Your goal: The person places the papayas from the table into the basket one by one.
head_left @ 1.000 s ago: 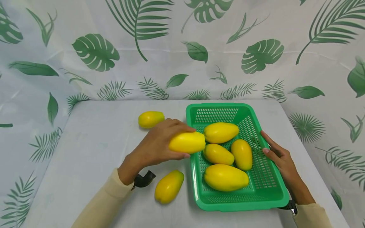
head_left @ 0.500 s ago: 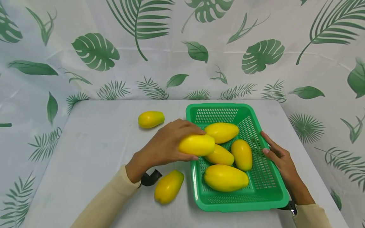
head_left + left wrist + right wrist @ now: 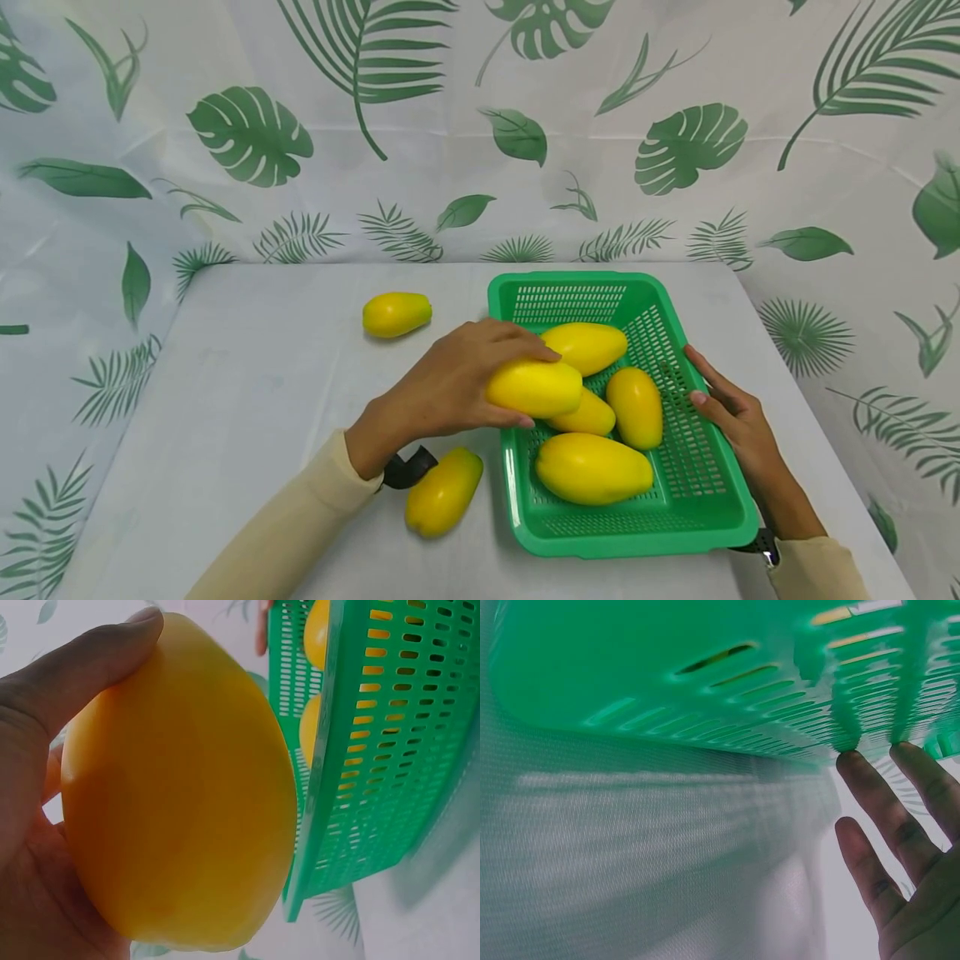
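Note:
My left hand (image 3: pixel 453 383) grips a yellow papaya (image 3: pixel 536 389) over the left side of the green plastic basket (image 3: pixel 517 492). In the left wrist view the thumb lies along one side of this papaya (image 3: pixel 180 787), with the basket's slotted wall (image 3: pixel 390 757) beyond it. Several papayas lie inside the basket, one at the front (image 3: pixel 594 468) and one to the right (image 3: pixel 634 408). The right hand (image 3: pixel 742 429) rests against the basket's right side, thumb at the rim. Seen from the right wrist, its straight fingers (image 3: pixel 885 810) touch the outer wall.
Two more papayas lie on the white table (image 3: pixel 225 400) left of the basket: one at the back (image 3: pixel 397 315), one in front (image 3: pixel 444 493) close by the left wrist. A leaf-patterned cloth (image 3: pixel 420 175) hangs behind the table.
My left hand has carried the papaya rightward and slightly toward me, from the basket's left rim to over the fruit inside. The right hand and the basket have stayed put.

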The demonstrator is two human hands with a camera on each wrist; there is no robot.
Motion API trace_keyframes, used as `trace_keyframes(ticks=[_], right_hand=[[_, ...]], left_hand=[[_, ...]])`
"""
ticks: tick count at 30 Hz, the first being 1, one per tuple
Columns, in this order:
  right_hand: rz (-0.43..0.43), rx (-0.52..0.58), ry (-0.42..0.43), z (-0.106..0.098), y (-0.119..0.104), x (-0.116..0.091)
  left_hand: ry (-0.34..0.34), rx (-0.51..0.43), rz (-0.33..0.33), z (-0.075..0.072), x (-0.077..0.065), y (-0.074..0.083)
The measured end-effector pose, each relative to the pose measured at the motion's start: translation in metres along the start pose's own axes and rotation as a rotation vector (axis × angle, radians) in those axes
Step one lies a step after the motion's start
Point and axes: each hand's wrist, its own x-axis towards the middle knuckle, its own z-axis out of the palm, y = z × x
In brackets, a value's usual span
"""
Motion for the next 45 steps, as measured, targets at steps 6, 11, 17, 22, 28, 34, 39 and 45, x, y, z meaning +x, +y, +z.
trace_keyframes(ticks=[6,11,17,22,28,34,39,45], right_hand=[[0.000,0.000,0.002,0.000,0.000,0.000],[-0.002,0.005,0.000,-0.001,0.000,0.000],[0.001,0.002,0.000,-0.001,0.000,0.001],[0.003,0.003,-0.004,-0.001,0.000,0.001],[0.006,-0.007,0.001,-0.001,0.000,0.001],[0.006,-0.008,0.005,0.000,0.000,0.000],[0.003,0.000,0.001,0.000,0.001,0.000],[0.003,0.015,-0.009,-0.001,0.001,0.001]], left_hand=[[-0.016,0.011,0.011,0.002,0.003,0.001],[-0.034,0.013,0.026,0.004,0.006,0.002],[-0.061,0.042,0.053,0.008,0.011,0.004],[-0.076,0.047,0.073,0.010,0.014,0.007],[-0.104,0.052,0.086,0.013,0.018,0.011],[-0.139,0.099,0.113,0.018,0.021,0.013],[-0.158,0.123,0.124,0.019,0.020,0.016],[-0.079,0.083,0.113,0.014,0.012,0.016]])
